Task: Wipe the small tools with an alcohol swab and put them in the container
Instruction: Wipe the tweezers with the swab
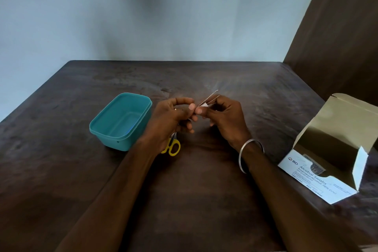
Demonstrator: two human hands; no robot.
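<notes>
- Dark mottled wooden table (194, 190), open alcohol swab box (327, 161) at right.
- Left hand (169, 120) and right hand (225, 120) pinch thin metal tweezers (210, 97) and white swab (204, 105); yellow-handled scissors (173, 147) beneath.
- Teal container (120, 120), open, left.
- Pale wall (143, 16) behind.

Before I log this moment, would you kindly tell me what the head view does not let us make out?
- Scissors: only the yellow handles show; the left hand hides the blades.
- Tweezers: the lower ends are hidden between both hands' fingers.
- Swab: mostly covered by the right hand; too small to judge.
- Alcohol swab box: the frame's right edge cuts it off, and its inside is dark.
- Teal container: the near wall hides part of its floor.
</notes>
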